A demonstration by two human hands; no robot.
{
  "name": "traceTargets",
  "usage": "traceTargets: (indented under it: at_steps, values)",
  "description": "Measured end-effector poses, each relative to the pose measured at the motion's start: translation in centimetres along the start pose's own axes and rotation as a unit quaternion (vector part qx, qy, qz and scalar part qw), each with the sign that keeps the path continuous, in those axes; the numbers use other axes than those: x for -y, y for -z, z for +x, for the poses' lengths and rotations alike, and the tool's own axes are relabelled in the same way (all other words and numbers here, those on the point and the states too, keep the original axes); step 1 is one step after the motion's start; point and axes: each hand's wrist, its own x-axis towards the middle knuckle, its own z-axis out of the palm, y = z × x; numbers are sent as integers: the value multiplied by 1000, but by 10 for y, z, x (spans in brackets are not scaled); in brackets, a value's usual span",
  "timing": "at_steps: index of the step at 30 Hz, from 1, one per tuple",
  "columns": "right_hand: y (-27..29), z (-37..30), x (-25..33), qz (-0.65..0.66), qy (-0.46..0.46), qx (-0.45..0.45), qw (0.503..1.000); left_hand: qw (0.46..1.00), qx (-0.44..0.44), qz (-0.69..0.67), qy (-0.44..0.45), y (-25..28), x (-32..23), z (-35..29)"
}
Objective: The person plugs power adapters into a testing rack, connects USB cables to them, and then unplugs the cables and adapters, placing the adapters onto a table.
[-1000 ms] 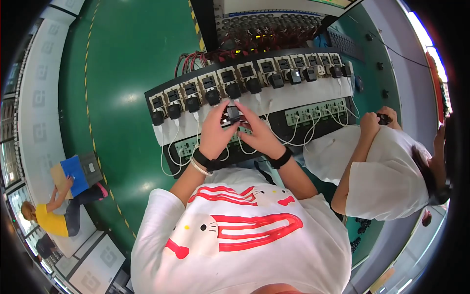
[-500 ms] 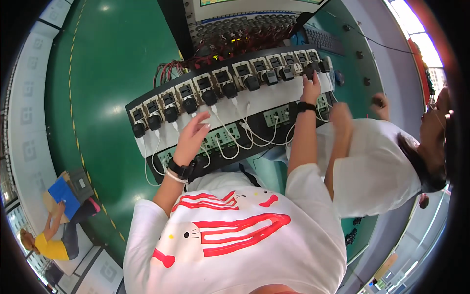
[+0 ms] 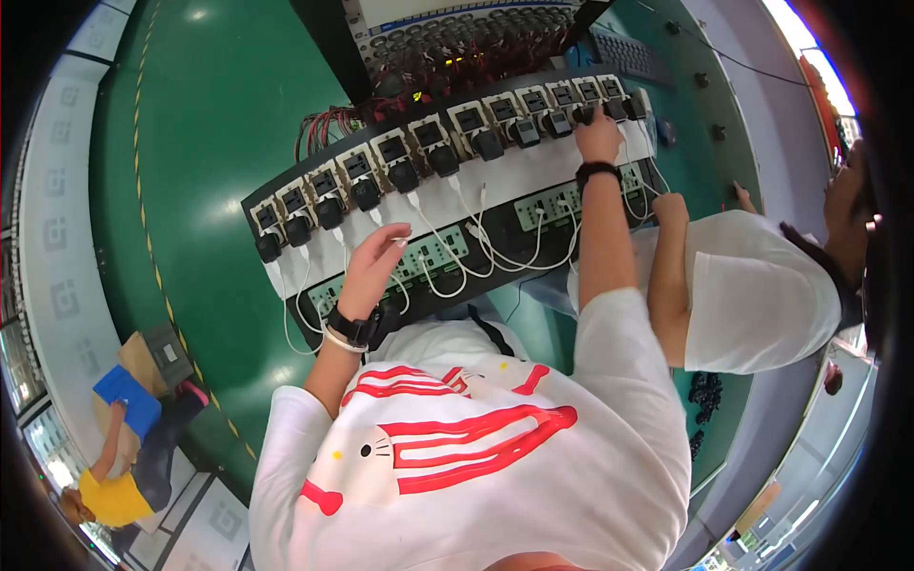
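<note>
A long row of sockets (image 3: 466, 117) with black charger plugs (image 3: 487, 145) in it crosses the bench in front of me. Near its right end, my right hand (image 3: 600, 141) has its fingers on a black charger (image 3: 584, 115) at a socket; the fingers partly cover it. White cables (image 3: 445, 234) run from several chargers toward green circuit boards (image 3: 440, 249) along the near edge. My left hand (image 3: 369, 270) hovers by the left board, fingers apart, holding nothing that I can see.
At the right, a co-worker's hand (image 3: 670, 207) is close to the white cables. Behind the sockets stands a rack with red wires (image 3: 328, 131). A keyboard (image 3: 628, 55) and mouse (image 3: 666, 131) lie at the far right. Another person with a blue folder (image 3: 129, 400) sits far left.
My right hand has moved slightly farther away with the black charger, up to the sockets. The co-worker's nearer hand has shifted slightly; the other has dropped lower. My left hand has barely moved.
</note>
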Motion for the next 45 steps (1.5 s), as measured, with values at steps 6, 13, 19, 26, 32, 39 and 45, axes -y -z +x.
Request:
traceTargets:
  at_steps: [6, 13, 19, 26, 32, 39, 45]
  values:
    - [47, -173, 45, 218, 132, 202, 946, 999, -5, 34, 4, -1, 0, 6]
    - [73, -235, 2, 127, 261, 320, 902, 999, 22, 46, -16, -12, 7, 23]
    - [149, -196, 21, 403, 80, 198, 890, 944, 248, 214, -43, -64, -6, 46]
    - [134, -184, 43, 505, 10, 86, 859, 938, 303, -28, -165, -182, 12, 103]
    - [153, -196, 45, 523, 6, -30, 852, 988, 137, 36, -63, -141, -1, 94]
    - [101, -235, 32, 497, -51, 333, 800, 997, 66, -40, -31, -110, -28, 81]
    - [106, -207, 62, 640, -94, 261, 717, 968, 148, 185, -85, -121, -5, 44]
